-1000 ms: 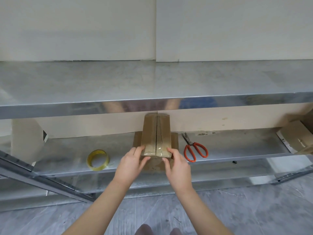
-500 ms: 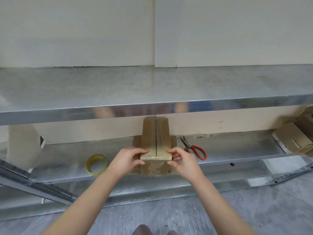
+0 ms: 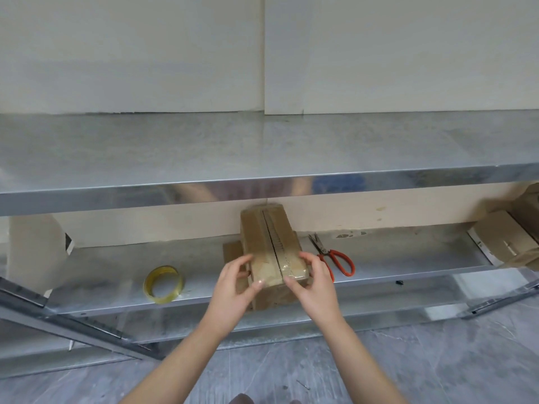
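A brown cardboard box (image 3: 268,240) stands on the lower metal shelf (image 3: 408,258), its two top flaps meeting along a centre seam covered with clear tape. My left hand (image 3: 236,284) grips the box's near left corner, thumb on the front top edge. On the near right corner my right hand (image 3: 313,279) holds the box the same way, thumb pressing the taped front edge. The box's rear end is hidden under the upper shelf.
A roll of clear tape (image 3: 164,284) lies on the lower shelf to the left. Red-handled scissors (image 3: 332,256) lie just right of the box. An open cardboard box (image 3: 504,240) sits at the far right. The upper metal shelf (image 3: 262,147) overhangs everything.
Both hands shifted from the box's front face to its near corners, and the thumbs now press the taped front edge. The view moved slightly closer.
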Motion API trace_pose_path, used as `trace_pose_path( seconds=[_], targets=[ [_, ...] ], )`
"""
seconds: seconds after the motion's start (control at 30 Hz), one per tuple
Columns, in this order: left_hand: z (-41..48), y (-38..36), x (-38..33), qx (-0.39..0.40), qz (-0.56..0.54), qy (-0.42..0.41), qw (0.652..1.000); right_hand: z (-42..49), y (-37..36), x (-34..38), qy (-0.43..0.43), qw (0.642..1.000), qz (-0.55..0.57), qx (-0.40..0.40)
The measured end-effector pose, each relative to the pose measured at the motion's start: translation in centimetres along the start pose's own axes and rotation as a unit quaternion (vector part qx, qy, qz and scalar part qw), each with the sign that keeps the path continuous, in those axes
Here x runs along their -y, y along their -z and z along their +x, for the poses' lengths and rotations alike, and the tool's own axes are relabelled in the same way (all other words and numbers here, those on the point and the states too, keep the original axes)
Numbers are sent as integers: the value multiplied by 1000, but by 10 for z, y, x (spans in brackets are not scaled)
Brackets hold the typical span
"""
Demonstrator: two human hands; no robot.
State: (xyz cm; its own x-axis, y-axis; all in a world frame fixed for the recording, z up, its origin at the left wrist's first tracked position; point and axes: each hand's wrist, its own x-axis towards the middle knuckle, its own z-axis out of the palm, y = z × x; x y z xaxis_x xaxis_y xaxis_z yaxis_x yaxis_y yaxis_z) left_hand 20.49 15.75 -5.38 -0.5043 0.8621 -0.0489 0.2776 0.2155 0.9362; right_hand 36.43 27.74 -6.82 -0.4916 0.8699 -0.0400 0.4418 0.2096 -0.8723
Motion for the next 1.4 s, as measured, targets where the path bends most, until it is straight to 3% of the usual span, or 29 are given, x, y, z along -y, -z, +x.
trace_pose_path(
  seconds=[0.07,0.17,0.27,0.5,0.8,1.17,1.27,1.4],
  targets=[
    [19,10,-5,6,-14,39,999,1,3,-2,-21,999,20,13],
    [56,32,-12,68,55,89,992,4,3,0,-45,997,42,39],
    [72,36,-18,124,9,164,979,19,4,8,-81,995,52,9],
    [74,18,-14,44,-115,185,975,55,8,24,-141,984,85,69],
    [41,23,-21,-25,-149,144,978,28,7,30,-138,978,120,103],
    [-4,33,-70,-62,-168,73,981,-16,34,83,-5,994,80,70],
    [-18,39,-80,-70,-166,45,983,-28,39,96,5,993,102,66],
    [-30,47,-82,-55,-172,21,983,-34,41,107,-38,975,214,50]
  ],
)
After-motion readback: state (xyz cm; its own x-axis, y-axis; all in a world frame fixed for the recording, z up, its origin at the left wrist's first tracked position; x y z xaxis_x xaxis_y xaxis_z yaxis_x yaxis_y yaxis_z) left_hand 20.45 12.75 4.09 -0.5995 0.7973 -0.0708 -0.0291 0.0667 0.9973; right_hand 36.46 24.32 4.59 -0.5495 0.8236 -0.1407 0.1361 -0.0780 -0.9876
